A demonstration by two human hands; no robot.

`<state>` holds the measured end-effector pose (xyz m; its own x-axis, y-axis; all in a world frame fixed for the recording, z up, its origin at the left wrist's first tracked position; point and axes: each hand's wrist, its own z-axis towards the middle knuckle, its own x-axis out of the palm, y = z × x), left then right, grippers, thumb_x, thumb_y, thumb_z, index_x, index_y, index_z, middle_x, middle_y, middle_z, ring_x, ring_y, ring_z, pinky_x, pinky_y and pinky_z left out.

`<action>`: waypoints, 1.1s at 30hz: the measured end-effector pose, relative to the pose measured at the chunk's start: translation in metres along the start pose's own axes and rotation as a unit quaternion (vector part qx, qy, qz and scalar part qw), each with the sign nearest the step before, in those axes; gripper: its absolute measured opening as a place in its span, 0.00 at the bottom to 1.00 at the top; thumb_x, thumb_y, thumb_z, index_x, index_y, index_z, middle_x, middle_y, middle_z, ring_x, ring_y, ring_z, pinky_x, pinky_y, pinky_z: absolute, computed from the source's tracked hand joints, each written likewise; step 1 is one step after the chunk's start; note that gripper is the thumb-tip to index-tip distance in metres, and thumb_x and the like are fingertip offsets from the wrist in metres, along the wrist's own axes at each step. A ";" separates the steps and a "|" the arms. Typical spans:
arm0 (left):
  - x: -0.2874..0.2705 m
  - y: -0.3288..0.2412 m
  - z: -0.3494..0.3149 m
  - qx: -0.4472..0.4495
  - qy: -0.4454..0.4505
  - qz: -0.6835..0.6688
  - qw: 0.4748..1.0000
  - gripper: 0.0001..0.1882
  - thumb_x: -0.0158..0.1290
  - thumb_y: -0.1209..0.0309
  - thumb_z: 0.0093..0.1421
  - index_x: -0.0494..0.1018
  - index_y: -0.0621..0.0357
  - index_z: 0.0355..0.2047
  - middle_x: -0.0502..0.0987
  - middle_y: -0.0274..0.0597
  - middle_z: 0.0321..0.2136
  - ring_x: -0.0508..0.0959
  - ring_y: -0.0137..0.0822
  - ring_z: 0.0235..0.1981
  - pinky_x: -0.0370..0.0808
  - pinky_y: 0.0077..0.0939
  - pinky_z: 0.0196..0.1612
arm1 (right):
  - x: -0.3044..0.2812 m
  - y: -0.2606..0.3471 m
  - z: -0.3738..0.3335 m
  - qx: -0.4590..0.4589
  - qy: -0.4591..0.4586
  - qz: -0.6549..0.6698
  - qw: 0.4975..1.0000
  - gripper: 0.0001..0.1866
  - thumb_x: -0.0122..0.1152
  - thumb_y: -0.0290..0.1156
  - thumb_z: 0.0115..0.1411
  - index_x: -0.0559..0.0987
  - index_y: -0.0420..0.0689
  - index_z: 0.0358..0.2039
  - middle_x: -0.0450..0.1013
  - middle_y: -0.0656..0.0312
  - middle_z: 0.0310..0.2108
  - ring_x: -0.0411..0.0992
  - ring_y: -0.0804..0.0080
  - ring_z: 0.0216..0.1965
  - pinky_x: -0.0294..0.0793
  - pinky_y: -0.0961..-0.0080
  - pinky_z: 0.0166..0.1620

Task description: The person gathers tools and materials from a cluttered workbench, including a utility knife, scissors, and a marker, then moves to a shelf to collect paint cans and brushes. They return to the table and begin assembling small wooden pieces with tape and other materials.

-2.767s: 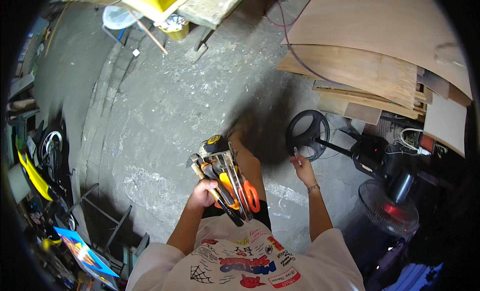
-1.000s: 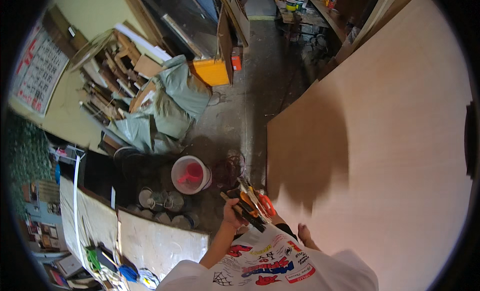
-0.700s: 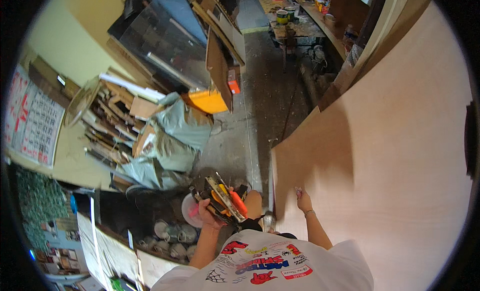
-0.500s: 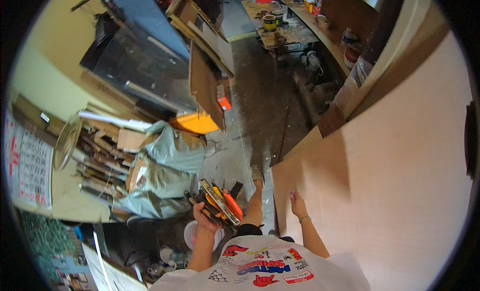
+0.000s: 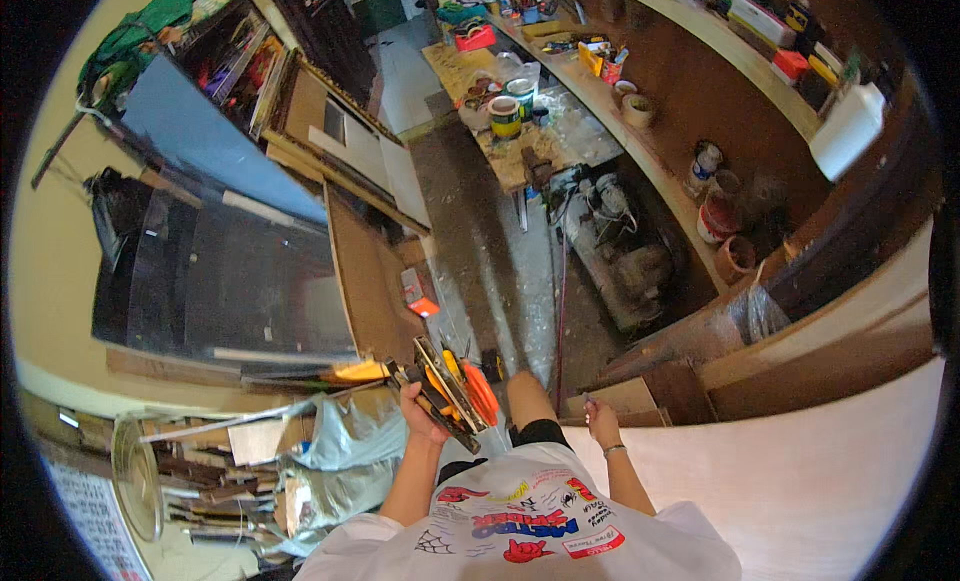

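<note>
My left hand [image 5: 419, 417] grips a tool tray [image 5: 441, 381] crowded with hand tools, some with orange and yellow handles. The tray is tilted in front of my body, its far end pointing away from me. To the right, my right hand [image 5: 603, 424] hangs in the air with its fingers curled together. Whether those fingers hold anything small I cannot make out. Beneath and beyond that hand lies a large pale wood panel [image 5: 760, 471].
Ahead stands a low workbench [image 5: 470, 76] bearing paint cans [image 5: 505, 116]. A long shelf [image 5: 660, 151] runs along the right. Framed boards [image 5: 345, 146] and a brown panel [image 5: 365, 271] lean at the left. Stacked wood offcuts [image 5: 215, 481] and grey-green sheeting [image 5: 345, 436] lie nearer.
I have moved forward and the view has lifted toward the workbench and shelf. The pale panel now sits lower. The tool tray stays in my left hand; my right hand remains curled.
</note>
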<state>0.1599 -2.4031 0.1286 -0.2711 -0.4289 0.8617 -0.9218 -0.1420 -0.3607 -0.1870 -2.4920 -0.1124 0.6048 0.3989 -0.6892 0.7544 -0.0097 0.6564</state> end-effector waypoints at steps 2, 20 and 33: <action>0.005 -0.020 0.052 0.007 -0.004 -0.027 1.000 0.34 0.52 0.54 0.52 0.70 0.64 0.55 0.78 0.54 0.49 0.80 0.51 0.44 0.79 0.48 0.50 | -0.015 0.033 0.035 -0.017 -0.033 -0.031 0.999 0.17 0.56 0.41 0.65 0.79 0.41 0.43 0.76 0.45 0.34 0.73 0.44 0.39 0.73 0.52 0.44; 0.090 -0.200 0.438 0.036 -0.079 0.070 0.994 0.38 0.45 0.45 0.55 0.68 0.59 0.59 0.77 0.51 0.50 0.79 0.50 0.45 0.78 0.56 0.47 | -0.194 0.332 0.499 -0.089 -0.308 0.176 0.931 0.11 0.67 0.32 0.57 0.81 0.38 0.35 0.75 0.52 0.32 0.76 0.56 0.34 0.74 0.66 0.38; 0.143 -0.316 0.675 -0.188 0.120 0.082 0.971 0.43 0.51 0.44 0.51 0.64 0.60 0.62 0.72 0.55 0.55 0.77 0.51 0.49 0.79 0.48 0.46 | -0.250 0.388 0.499 0.064 -0.587 0.342 0.731 0.10 0.64 0.28 0.63 0.79 0.34 0.40 0.76 0.66 0.30 0.70 0.82 0.31 0.71 0.83 0.37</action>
<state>0.5992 -3.0220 0.1249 -0.4374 -0.1916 0.8786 -0.8849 0.2657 -0.3826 0.0816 -3.0531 0.1619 0.5974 -0.8004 -0.0504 0.1455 0.0464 0.9883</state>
